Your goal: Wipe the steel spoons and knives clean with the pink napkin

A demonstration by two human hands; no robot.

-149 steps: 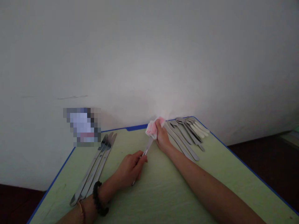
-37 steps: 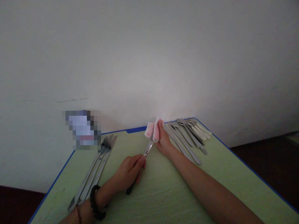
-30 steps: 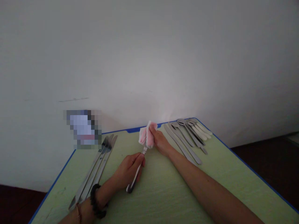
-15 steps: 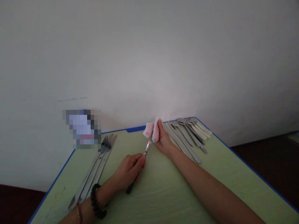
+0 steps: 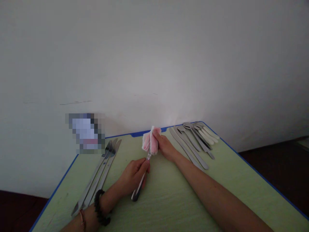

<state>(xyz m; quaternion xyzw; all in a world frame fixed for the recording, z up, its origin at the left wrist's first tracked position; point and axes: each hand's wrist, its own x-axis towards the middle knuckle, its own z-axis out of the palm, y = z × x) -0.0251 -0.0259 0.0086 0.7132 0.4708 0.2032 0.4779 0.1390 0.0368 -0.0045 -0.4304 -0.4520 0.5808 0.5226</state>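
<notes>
My left hand [image 5: 133,175] is closed around the handle of a metal piece of cutlery [image 5: 137,190], which slants away from me over the middle of the table. Its far end is covered by a folded pink and white cloth [image 5: 150,143], so I cannot tell which kind of cutlery it is. My right hand [image 5: 167,147] pinches that cloth around the covered end, thumb on top. Both hands are just above the tabletop.
Several long table knives [image 5: 102,174] lie side by side at the left, near my left forearm. To the right are more knives [image 5: 193,148], spoons [image 5: 188,125] and white-handled cutlery [image 5: 207,137]. A pixelated device-like object [image 5: 84,130] leans at the back left. A wall rises behind the green, blue-edged table [image 5: 169,196].
My right hand and the cloth have slid left and slightly toward me along the cutlery, closer to my left hand. The handle's near end has shifted slightly right; my left hand has hardly moved.
</notes>
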